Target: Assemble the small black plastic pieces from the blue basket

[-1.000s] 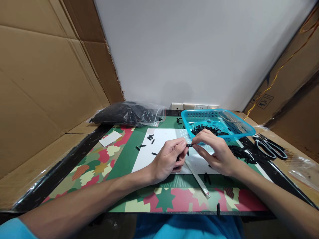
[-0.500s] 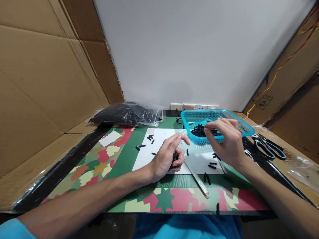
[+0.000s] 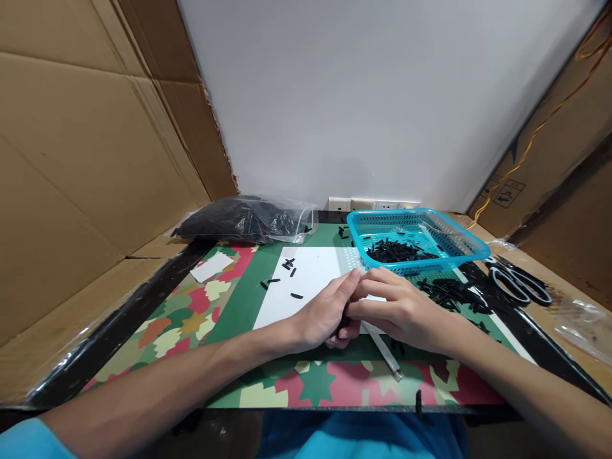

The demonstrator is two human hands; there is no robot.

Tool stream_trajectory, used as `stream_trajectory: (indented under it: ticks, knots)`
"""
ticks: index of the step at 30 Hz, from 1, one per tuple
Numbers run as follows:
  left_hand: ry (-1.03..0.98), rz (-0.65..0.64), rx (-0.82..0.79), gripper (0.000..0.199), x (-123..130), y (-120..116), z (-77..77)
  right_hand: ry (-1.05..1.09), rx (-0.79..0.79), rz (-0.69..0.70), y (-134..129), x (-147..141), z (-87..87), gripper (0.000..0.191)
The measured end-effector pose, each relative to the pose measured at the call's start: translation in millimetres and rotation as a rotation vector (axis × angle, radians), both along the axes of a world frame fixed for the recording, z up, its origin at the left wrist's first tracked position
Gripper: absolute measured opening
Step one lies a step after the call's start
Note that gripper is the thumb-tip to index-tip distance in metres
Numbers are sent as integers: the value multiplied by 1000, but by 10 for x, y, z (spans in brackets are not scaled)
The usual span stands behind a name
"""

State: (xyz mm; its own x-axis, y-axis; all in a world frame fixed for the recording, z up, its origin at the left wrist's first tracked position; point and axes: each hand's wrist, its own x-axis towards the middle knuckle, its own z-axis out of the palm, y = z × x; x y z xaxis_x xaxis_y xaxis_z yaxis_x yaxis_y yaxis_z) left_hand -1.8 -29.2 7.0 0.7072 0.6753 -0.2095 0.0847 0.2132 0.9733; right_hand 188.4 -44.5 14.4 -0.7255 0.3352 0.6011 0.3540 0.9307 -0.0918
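Over the white paper (image 3: 306,274), my left hand (image 3: 329,309) is closed around small black pieces (image 3: 343,323), only partly showing in its palm. My right hand (image 3: 392,306) meets it from the right, its bent fingers together against the left fingers and thumb; what its fingertips hold is hidden. Just behind the hands stands a blue plastic basket (image 3: 466,255) with a heap of short black strips (image 3: 399,250) in it. More black strips (image 3: 449,294) lie piled right of my right hand, and a few are scattered on the paper at the left.
A clear bag of black material (image 3: 239,218) lies at the back left. Scissors (image 3: 519,284) rest on the right, near a crumpled clear plastic bag (image 3: 583,325). A thin whitish strip (image 3: 385,354) lies before the hands. Cardboard walls (image 3: 86,127) flank the table.
My right hand has come down and left from beside the basket to my left hand, uncovering the pile on the right. My left hand has shifted slightly right, still closed on the black pieces.
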Motion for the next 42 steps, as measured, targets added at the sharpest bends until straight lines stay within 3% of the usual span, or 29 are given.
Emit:
stream_trajectory:
  ticks: [5, 12, 19, 30, 36, 42]
  knots:
    - [85, -53, 10, 66, -4, 1, -35, -37, -64, -6, 10, -10, -9, 16]
    - [96, -74, -38, 67, -11, -2, -14, -39, -35, -35, 24, 1, -71, 18]
    - [-37, -48, -177, 49, -31, 41, 23, 81, 118, -119, 114, 217, -47, 9]
    - [-189, -112, -131, 29, -81, 59, 122, 124, 259, -164, 119, 276, -38, 13]
    - [-213, -65, -83, 30, -74, 45, 109, 164, 184, -171, 133, 274, -25, 11]
    - [-234, -46, -64, 30, -62, 45, 95, 185, 214, -134, 141, 277, 0, 21]
